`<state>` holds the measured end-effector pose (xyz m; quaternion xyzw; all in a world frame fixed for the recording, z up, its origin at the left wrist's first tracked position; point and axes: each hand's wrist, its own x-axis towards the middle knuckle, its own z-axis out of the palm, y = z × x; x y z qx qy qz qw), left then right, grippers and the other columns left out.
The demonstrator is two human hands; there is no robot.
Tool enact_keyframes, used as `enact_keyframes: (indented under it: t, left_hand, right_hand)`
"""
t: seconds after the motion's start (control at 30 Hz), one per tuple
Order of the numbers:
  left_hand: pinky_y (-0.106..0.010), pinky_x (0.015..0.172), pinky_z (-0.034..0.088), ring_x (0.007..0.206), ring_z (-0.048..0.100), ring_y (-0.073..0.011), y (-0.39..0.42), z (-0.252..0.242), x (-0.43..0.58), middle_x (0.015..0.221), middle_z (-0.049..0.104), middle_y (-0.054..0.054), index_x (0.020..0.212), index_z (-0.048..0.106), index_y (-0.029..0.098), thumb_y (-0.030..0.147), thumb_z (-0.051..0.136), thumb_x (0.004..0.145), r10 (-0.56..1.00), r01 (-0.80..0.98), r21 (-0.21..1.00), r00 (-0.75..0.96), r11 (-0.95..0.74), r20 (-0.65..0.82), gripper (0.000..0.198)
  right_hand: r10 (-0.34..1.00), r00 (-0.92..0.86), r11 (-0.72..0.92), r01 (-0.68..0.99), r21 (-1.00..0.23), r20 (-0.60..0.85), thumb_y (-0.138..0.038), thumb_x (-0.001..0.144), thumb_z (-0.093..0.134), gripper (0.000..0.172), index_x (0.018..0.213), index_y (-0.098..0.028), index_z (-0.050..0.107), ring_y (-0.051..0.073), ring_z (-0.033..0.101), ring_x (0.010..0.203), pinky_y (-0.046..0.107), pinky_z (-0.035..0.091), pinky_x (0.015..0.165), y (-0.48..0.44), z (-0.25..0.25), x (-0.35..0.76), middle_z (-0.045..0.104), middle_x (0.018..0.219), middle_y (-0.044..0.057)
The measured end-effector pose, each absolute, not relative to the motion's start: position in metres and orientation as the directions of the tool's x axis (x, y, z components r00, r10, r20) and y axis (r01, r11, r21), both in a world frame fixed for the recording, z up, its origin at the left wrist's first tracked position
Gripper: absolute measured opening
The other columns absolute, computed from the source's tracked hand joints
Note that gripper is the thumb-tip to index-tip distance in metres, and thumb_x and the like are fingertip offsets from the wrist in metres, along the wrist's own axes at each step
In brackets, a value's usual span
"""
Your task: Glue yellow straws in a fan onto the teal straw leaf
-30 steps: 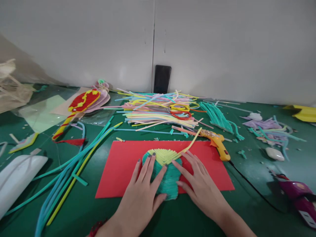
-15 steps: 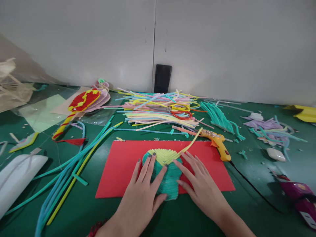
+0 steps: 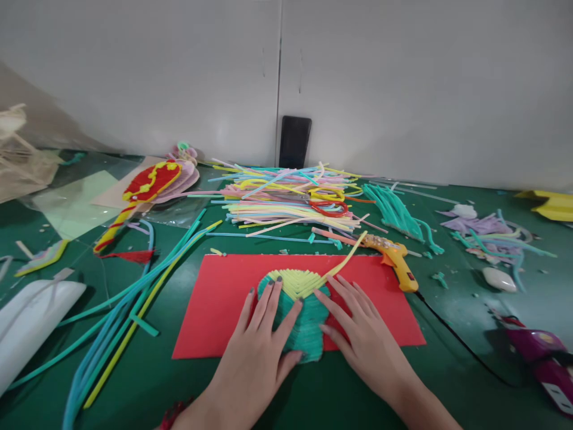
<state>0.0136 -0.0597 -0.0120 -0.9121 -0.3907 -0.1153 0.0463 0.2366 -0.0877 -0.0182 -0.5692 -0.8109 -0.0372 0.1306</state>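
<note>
A flat piece made of green and yellow pipe cleaners lies on a red sheet in front of me. Its top is a yellow chevron band, and its lower part is green. My left hand rests on its left side, fingers spread over the yellow and green strips. On its right edge lies my right hand, fingers outstretched, near the base of a loose yellow strip that sticks out to the upper right. Parts of the piece are hidden under my fingers.
Behind the sheet is a heap of pastel pipe cleaners with red-handled scissors on it. A yellow glue gun overlaps the sheet's right side. Long green, blue and yellow strips lie left. A phone leans on the wall; a purple power strip sits right.
Hardly anything differs. Both hands stay in place on the green and yellow piece; the view has shifted very slightly.
</note>
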Motion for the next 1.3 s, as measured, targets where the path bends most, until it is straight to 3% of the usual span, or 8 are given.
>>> enact_keyframes:
  t: [0.27, 0.73, 1.13, 1.3]
  left_hand:
    - [-0.052, 0.1, 0.038, 0.132, 0.039, -0.0328, -0.0594, -0.0122, 0.0142, 0.146, 0.037, -0.018, 0.142, 0.034, 0.026, 0.043, 0.05, 0.088, 0.706, 0.722, 0.019, 0.669, -0.691, 0.232, 0.059]
    - [-0.052, 0.099, 0.039, 0.132, 0.039, -0.0323, -0.0594, -0.0101, 0.0143, 0.146, 0.038, -0.017, 0.142, 0.035, 0.026, 0.042, 0.047, 0.09, 0.708, 0.724, 0.017, 0.669, -0.689, 0.226, 0.056]
    - [-0.052, 0.1, 0.038, 0.132, 0.038, -0.0333, -0.0598, -0.0107, 0.0144, 0.146, 0.037, -0.018, 0.143, 0.034, 0.025, 0.041, 0.048, 0.09, 0.709, 0.723, 0.018, 0.671, -0.69, 0.218, 0.057]
    - [-0.051, 0.1, 0.038, 0.132, 0.039, -0.0333, -0.0596, -0.0116, 0.0144, 0.147, 0.037, -0.016, 0.144, 0.032, 0.027, 0.044, 0.047, 0.09, 0.715, 0.73, 0.016, 0.663, -0.683, 0.222, 0.058]
  right_hand:
    - [0.91, -0.321, 0.35, 0.934, -0.069, 0.263, -0.038, 0.092, 0.047, 0.048, 0.139, -0.028, 0.042, 0.027, 0.04, 0.132, 0.049, 0.047, 0.099, -0.0886, -0.0172, 0.2359, 0.045, 0.143, 0.007]
    - [0.939, -0.269, 0.308, 0.934, -0.179, 0.216, -0.039, 0.093, 0.045, 0.048, 0.139, -0.029, 0.041, 0.024, 0.038, 0.134, 0.047, 0.042, 0.104, -0.0882, -0.0177, 0.2369, 0.045, 0.143, 0.005]
    - [0.934, -0.271, 0.312, 0.936, -0.164, 0.231, -0.038, 0.093, 0.045, 0.044, 0.135, -0.025, 0.045, 0.024, 0.041, 0.132, 0.047, 0.043, 0.103, -0.0872, -0.0195, 0.2375, 0.048, 0.141, 0.007]
    - [0.935, -0.266, 0.313, 0.931, -0.189, 0.236, -0.038, 0.093, 0.045, 0.052, 0.143, -0.028, 0.034, 0.024, 0.04, 0.133, 0.047, 0.043, 0.103, -0.0878, -0.0181, 0.2367, 0.047, 0.142, 0.006]
